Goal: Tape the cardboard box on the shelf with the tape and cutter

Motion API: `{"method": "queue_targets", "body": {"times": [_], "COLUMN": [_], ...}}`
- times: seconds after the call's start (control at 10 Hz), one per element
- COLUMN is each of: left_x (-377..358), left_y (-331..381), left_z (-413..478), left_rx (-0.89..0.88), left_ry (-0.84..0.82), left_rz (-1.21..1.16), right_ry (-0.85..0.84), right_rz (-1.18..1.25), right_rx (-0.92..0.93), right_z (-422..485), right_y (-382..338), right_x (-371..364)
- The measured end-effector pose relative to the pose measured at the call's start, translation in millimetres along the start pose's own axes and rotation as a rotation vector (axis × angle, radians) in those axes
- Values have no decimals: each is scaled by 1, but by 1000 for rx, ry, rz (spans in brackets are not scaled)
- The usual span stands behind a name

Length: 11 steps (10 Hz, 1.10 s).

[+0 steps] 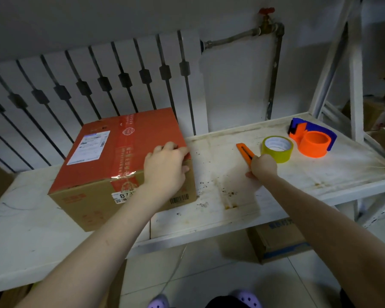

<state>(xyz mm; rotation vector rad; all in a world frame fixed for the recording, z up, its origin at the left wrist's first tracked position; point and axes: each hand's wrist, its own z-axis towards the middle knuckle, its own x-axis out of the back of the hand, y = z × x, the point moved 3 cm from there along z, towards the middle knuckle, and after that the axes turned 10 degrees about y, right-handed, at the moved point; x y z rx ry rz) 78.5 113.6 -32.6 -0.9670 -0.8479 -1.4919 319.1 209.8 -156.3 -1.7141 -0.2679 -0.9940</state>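
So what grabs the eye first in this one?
The red-topped cardboard box on the white shelf, with the left hand resting on its near right corner. To its right, the right hand closes on an orange cutter, beside a yellow tape roll and an orange-and-blue dispenser.

The brown cardboard box with the red printed top [122, 165] carries a small white sticker [123, 195] on its front face, where the digits "87" can be read before the left hand's [165, 167] forearm covers the rest. A barcode [179, 199] is printed low on the same face, its digits too small to read. The white shipping label [89, 147] on the lid and the lettering along the red tape strip [126, 152] are too blurred to read.
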Motion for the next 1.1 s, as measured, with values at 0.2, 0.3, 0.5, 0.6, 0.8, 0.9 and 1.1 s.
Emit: {"method": "queue_targets", "body": {"times": [0.2, 0.3, 0.5, 0.6, 0.8, 0.9, 1.1], "left_x": [-1, 1, 1, 9, 40, 53, 84], "left_y": [-4, -4, -7, -16, -52, -63, -69], "left_z": [-4, -7, -11, -20, -49, -60, -73], "left_rx": [12, 7, 6, 19, 114, 140, 153], "left_ry": [-4, -5, -21, -4, 205, 201, 232], "left_rz": [-10, -14, -79, -202, -226, -262, -313], "right_ry": [132, 177, -24, 23, 117, 158, 68], "right_rz": [-203, -284, 216, 329, 72, 57, 53], "right_rx": [132, 203, 598, 761, 1066, 1000, 914], "right_z": [-10, -26, -92, -131, -165, -170, -190], "right_y": [-5, -11, -68, -97, -120, -121, -128], "right_x": [-4, 0, -9, -3, -1, 3, 21]}}
